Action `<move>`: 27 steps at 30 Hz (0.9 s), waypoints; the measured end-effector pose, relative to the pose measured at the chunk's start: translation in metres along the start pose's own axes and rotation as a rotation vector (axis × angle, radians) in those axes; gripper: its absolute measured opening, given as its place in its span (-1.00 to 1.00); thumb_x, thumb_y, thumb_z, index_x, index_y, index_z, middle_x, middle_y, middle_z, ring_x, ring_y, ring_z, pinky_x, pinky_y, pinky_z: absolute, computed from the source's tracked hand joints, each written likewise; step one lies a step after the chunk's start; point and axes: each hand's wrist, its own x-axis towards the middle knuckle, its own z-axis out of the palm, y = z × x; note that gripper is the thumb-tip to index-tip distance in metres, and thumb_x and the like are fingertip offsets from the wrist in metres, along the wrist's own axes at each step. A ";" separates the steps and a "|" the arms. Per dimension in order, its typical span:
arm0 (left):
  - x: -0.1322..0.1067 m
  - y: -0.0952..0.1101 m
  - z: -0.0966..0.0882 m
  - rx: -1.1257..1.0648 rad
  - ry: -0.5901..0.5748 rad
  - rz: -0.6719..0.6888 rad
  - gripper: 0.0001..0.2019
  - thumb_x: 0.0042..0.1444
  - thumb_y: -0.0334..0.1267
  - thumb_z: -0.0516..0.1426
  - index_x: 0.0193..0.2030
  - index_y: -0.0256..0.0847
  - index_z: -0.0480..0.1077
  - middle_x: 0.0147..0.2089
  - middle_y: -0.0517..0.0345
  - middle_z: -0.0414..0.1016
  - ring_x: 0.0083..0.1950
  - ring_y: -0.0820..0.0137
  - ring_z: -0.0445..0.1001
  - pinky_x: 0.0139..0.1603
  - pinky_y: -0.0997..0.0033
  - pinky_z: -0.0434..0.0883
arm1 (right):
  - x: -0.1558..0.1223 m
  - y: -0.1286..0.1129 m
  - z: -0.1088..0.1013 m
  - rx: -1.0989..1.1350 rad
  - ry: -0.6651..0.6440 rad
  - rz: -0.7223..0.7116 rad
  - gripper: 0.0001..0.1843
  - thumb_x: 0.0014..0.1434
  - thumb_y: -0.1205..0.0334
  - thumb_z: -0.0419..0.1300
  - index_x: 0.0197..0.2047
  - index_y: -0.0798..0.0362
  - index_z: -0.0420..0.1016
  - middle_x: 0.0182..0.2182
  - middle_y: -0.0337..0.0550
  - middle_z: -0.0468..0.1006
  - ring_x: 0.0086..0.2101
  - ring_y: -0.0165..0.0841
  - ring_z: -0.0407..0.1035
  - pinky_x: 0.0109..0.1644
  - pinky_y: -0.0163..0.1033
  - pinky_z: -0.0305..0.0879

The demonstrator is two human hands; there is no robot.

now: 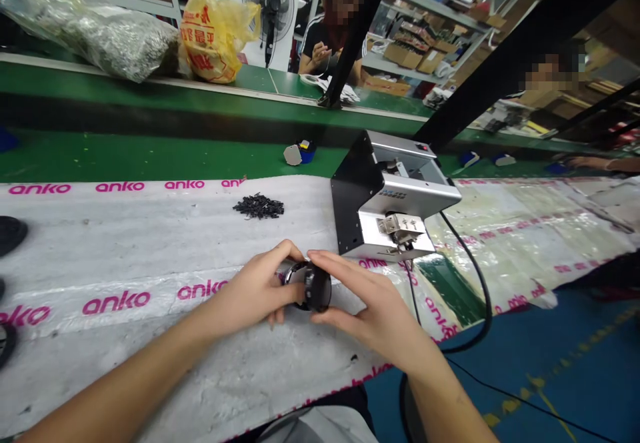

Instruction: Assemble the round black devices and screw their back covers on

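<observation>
Close together above the covered bench, my two hands meet at a round black part. My left hand [257,288] is closed on a black round piece with a shiny rim [294,273], its thumb across the front. On the right side, my right hand [365,299] grips a black disc-shaped piece [319,288] by its edge between thumb and fingers. The two pieces touch or overlap; whether they are joined I cannot tell. Beyond my hands lies a pile of small black pieces [259,206]. A grey and black bench machine [395,193] stands just past my right hand.
White sheeting printed "anko" [125,243] covers the green bench. Black round parts [11,235] sit at the left edge. A blue tape roll [306,152] lies behind. A black cable [483,283] loops right of the machine. Across the bench sits another person [333,36].
</observation>
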 end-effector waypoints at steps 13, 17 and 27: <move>0.005 -0.007 -0.034 -0.451 -0.359 -0.036 -0.69 0.17 -0.41 0.19 0.05 -0.25 0.30 -0.16 0.10 0.51 -0.31 0.38 0.64 -0.16 0.32 0.54 | 0.023 0.001 -0.008 -0.142 -0.230 -0.021 -0.23 0.08 0.13 0.40 0.32 -0.19 0.26 0.24 -0.17 0.37 0.16 -0.11 0.36 0.24 -0.02 0.36; 0.006 -0.011 -0.036 -0.475 -0.371 -0.017 -0.65 0.13 -0.40 0.22 0.05 -0.24 0.29 -0.22 0.14 0.53 -0.31 0.37 0.64 -0.16 0.30 0.53 | 0.021 -0.001 -0.010 -0.233 -0.247 -0.005 -0.24 0.11 0.14 0.39 0.33 -0.18 0.23 0.24 -0.13 0.37 0.15 -0.07 0.36 0.20 0.06 0.39; -0.001 0.006 -0.005 -0.027 -0.037 -0.016 -0.60 0.13 -0.13 0.22 0.03 -0.16 0.21 -0.41 0.30 0.45 -0.58 0.51 0.42 -0.57 0.52 0.39 | 0.016 -0.004 -0.003 -0.273 -0.178 -0.147 -0.27 0.19 0.12 0.31 0.37 -0.21 0.15 0.32 -0.18 0.25 0.34 -0.02 -0.01 0.34 0.26 0.12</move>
